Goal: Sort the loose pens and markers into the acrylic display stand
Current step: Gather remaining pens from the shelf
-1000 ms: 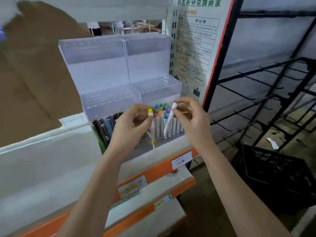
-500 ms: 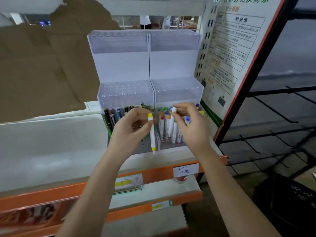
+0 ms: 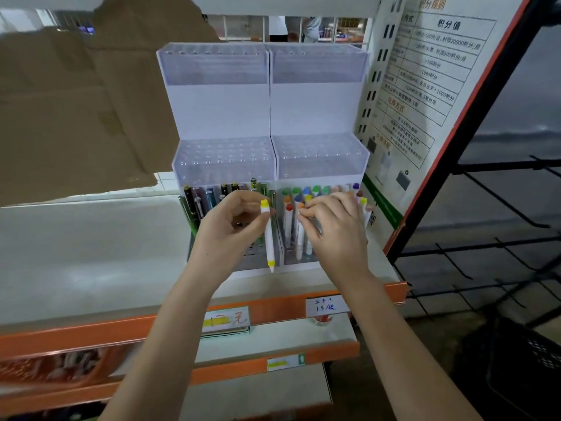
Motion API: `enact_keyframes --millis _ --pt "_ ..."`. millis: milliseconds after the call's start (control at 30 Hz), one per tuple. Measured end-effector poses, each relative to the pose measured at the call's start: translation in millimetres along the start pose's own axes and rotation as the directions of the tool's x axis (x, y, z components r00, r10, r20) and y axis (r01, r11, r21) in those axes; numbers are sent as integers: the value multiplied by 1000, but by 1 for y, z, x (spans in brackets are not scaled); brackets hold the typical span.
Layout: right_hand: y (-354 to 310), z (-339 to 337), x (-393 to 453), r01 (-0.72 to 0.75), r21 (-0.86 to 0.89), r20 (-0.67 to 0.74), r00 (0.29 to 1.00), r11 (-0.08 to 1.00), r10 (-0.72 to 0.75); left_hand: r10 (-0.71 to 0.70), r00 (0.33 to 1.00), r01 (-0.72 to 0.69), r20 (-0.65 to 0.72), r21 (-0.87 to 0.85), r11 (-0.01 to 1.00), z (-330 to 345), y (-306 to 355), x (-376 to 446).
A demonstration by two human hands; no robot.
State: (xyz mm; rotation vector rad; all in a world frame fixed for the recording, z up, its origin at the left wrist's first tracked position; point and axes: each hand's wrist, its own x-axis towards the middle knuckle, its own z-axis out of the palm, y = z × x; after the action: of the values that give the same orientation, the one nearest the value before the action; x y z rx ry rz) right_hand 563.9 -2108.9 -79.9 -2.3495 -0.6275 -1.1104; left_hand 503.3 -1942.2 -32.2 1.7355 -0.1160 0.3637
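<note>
Left hand (image 3: pixel 226 235): thumb and curled fingers pinch a white marker (image 3: pixel 268 235) near its yellow cap, held upright, yellow-banded tip down, in front of the stand's bottom tier. Right hand (image 3: pixel 337 232): fingertips bent down among the capped markers (image 3: pixel 303 220) standing in the bottom right tier; cannot tell whether they grip one. Bottom left tier holds dark pens (image 3: pixel 197 202). The clear stand (image 3: pixel 270 117), its middle and top tiers of holes unfilled, sits on a white shelf (image 3: pixel 91 253) with an orange edge. Printed notice board (image 3: pixel 425 86) stands just right of it.
</note>
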Motion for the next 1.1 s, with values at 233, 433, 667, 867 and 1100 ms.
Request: enact_keyframes --millis 233,433,667,867,1100 --pt "-7 -22 6 -97 215 105 992 972 76 60 998 -60 9 82 995 11 0 7" --pt "-30 -43 20 -346 507 300 930 790 215 129 992 -130 12 72 989 26 9 12" --pt "-29 -38 25 -317 530 222 947 787 232 120 992 -123 30 176 977 23 -6 11" --pt "-24 -30 21 -305 565 172 952 767 252 134 974 -218 181 609 762 15 -51 -9" --pt "-19 -8 9 -261 398 197 961 880 195 229 925 -378 304 676 633 13 -56 -15"
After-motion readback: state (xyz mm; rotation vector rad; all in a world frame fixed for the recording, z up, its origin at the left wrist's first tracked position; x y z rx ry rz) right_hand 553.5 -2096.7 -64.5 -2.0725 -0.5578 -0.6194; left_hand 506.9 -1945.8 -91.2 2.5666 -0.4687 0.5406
